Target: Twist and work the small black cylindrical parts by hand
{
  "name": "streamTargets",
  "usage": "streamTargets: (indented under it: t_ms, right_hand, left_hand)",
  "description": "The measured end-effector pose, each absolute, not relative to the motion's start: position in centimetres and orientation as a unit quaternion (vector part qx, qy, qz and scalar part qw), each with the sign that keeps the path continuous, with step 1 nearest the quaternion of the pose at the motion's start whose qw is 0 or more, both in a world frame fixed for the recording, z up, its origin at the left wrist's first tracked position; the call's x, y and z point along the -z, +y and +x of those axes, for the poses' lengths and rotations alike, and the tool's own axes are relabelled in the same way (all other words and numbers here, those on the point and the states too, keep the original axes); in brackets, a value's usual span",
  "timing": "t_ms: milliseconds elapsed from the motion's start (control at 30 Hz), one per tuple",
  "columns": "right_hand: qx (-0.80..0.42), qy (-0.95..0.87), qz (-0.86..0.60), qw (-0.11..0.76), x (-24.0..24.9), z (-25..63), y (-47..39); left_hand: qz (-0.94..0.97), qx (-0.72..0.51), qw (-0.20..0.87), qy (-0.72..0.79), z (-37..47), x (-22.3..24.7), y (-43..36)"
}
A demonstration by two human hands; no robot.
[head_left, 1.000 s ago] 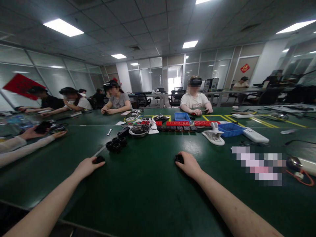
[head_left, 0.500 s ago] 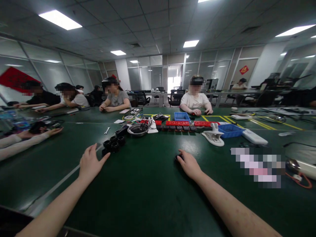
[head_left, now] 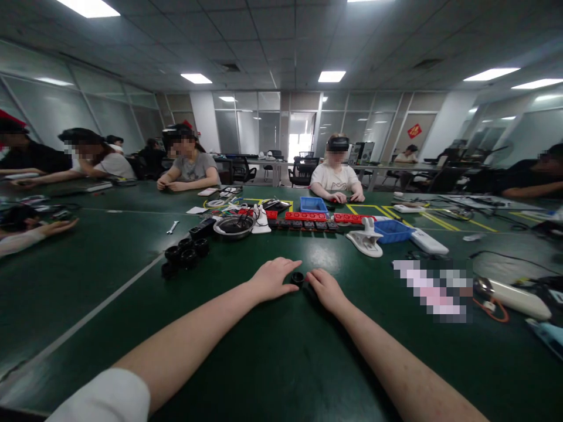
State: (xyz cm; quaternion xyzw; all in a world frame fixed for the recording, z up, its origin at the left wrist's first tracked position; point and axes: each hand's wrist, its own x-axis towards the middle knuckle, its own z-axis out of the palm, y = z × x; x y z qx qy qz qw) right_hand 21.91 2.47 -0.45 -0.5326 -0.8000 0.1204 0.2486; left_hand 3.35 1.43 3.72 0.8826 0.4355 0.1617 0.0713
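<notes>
A small black cylindrical piece (head_left: 298,279) with a ring-like top stands upright on the green table between my two hands. My left hand (head_left: 272,280) is open on its left side, thumb and fingers spread around it; I cannot tell whether they touch it. Just right of the piece, my right hand (head_left: 328,290) rests with curled fingers. Something dark shows under those fingers, but I cannot make out what it is. A cluster of several similar black cylindrical pieces (head_left: 188,257) sits to the left.
Behind the hands lie a round metal bowl (head_left: 233,233), red blocks in a row (head_left: 304,216), a white clamp-like stand (head_left: 365,243) and a blue bin (head_left: 393,232). A wrench (head_left: 173,227) lies at left. Cables and a white device (head_left: 519,298) are at right. Other people sit around the table.
My left hand has moved right, from beside the black cluster to the middle near my right hand. The black piece now shows between the hands. The camera view has shifted somewhat.
</notes>
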Motion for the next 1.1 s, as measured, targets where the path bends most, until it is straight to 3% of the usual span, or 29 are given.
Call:
streamTargets:
  t_ms: [533, 1100]
  right_hand:
    - [-0.143, -0.806, -0.517, 0.25, 0.6, 22.0, 2.6]
    - [-0.156, -0.818, -0.502, 0.235, 0.3, 22.0, 2.6]
  left_hand:
    - [0.896, -0.121, 0.06, 0.424, 3.6, -2.5, 0.9]
    - [0.68, -0.08, -0.033, 0.728, -24.7, -0.6, -10.3]
